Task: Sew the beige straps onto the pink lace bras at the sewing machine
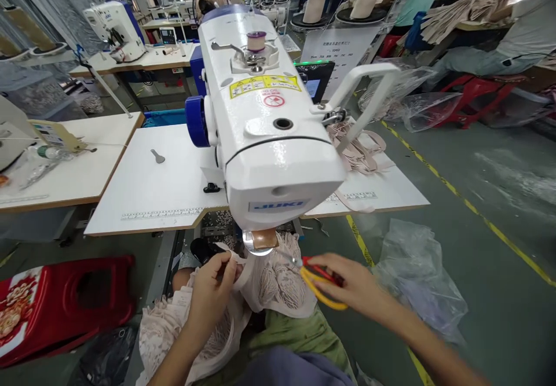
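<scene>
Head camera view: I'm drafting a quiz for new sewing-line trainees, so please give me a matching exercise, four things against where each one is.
Things:
1. scissors
2. lace fabric
3. red stool
4. thread bobbin

Places:
A. on top of the sewing machine
B. in the right hand
C. on the floor at the left
D. gripped by the left hand

Pairs: 1-B, 2-D, 3-C, 4-A.

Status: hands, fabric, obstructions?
Left hand pinches lace garment. Right hand grips red-and-yellow scissors, tips toward garment. Juki sewing machine close above.
</scene>
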Demonstrator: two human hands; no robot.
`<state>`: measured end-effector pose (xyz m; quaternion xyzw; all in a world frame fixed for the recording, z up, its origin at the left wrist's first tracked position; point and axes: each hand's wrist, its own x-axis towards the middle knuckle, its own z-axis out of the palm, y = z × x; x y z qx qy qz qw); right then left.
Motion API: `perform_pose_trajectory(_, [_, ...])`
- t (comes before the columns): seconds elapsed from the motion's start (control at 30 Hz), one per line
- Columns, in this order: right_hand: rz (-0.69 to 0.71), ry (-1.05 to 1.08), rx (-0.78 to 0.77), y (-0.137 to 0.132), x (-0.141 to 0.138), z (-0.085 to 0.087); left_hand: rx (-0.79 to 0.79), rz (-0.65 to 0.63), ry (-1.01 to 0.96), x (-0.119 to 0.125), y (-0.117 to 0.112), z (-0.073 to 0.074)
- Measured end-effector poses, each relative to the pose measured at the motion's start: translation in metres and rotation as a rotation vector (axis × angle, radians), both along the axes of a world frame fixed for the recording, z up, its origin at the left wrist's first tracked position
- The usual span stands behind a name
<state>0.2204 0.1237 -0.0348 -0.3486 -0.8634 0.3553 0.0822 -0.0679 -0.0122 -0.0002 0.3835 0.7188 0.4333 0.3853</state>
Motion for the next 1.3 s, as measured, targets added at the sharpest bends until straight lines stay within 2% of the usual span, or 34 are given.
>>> perform_pose_trajectory(0.07, [-0.116,-0.044,0.143,0.039,-0.001,-0.002,-0.020,-0.020,0.060,-0.004,0.000,-0.002])
perform_pose_trajectory(0.17, [-0.252,-0.106,0.341,0.100,-0.012,-0.002,-0.099,-0.149,0.029,-0.011,0.005,0.001])
perform_pose_trajectory(0.23, [-0.256,-0.130,0.445,0.124,-0.020,0.005,-0.143,-0.261,-0.098,-0.016,0.010,0.007])
perform_pose_trajectory(0.27, [-0.272,-0.106,0.477,0.126,-0.023,0.009,-0.154,-0.312,-0.142,-0.018,0.012,0.010])
perform_pose_trajectory(0.33, [-0.303,0.016,0.451,0.109,-0.030,0.020,-0.182,-0.373,-0.097,-0.020,0.015,0.013])
perform_pose_trajectory(0.37, [-0.277,0.095,0.370,0.091,-0.033,0.023,-0.193,-0.382,0.014,-0.020,0.016,0.014])
perform_pose_trajectory(0.4, [-0.198,0.161,0.243,0.070,-0.036,0.026,-0.186,-0.383,0.168,-0.018,0.017,0.014])
perform_pose_trajectory(0.47, [0.154,0.195,-0.052,0.023,-0.043,0.023,-0.093,-0.377,0.499,-0.009,0.019,0.011])
perform_pose_trajectory(0.5, [0.249,0.195,-0.122,0.002,-0.047,0.019,-0.004,-0.386,0.625,-0.003,0.019,0.009])
perform_pose_trajectory(0.57, [0.245,0.234,-0.161,-0.031,-0.058,0.008,0.199,-0.422,0.767,0.011,0.019,0.005])
perform_pose_trajectory(0.67, [0.099,0.445,-0.301,-0.053,-0.073,-0.005,0.350,-0.482,0.798,0.033,0.018,0.001])
perform_pose_trajectory(0.77, [-0.111,0.674,-0.505,-0.053,-0.083,0.000,0.314,-0.467,0.651,0.050,0.021,0.003])
perform_pose_trajectory(0.87, [-0.353,0.748,-0.639,-0.043,-0.090,0.016,0.181,-0.337,0.271,0.062,0.028,0.013])
perform_pose_trajectory(0.93, [-0.405,0.760,-0.681,-0.030,-0.095,0.028,0.110,-0.229,0.093,0.064,0.033,0.020])
perform_pose_trajectory(0.97, [-0.405,0.761,-0.674,-0.023,-0.098,0.033,0.092,-0.189,0.070,0.064,0.034,0.023])
perform_pose_trajectory(1.03, [-0.386,0.738,-0.604,-0.005,-0.103,0.040,0.070,-0.134,0.150,0.059,0.034,0.025])
perform_pose_trajectory(1.1, [-0.361,0.676,-0.515,0.013,-0.109,0.044,0.097,-0.099,0.338,0.051,0.033,0.022])
perform_pose_trajectory(1.2, [-0.299,0.586,-0.342,0.037,-0.117,0.046,0.268,-0.135,0.688,0.039,0.032,0.012])
perform_pose_trajectory(1.3, [-0.226,0.536,-0.176,0.053,-0.125,0.049,0.373,-0.182,0.905,0.033,0.034,0.007])
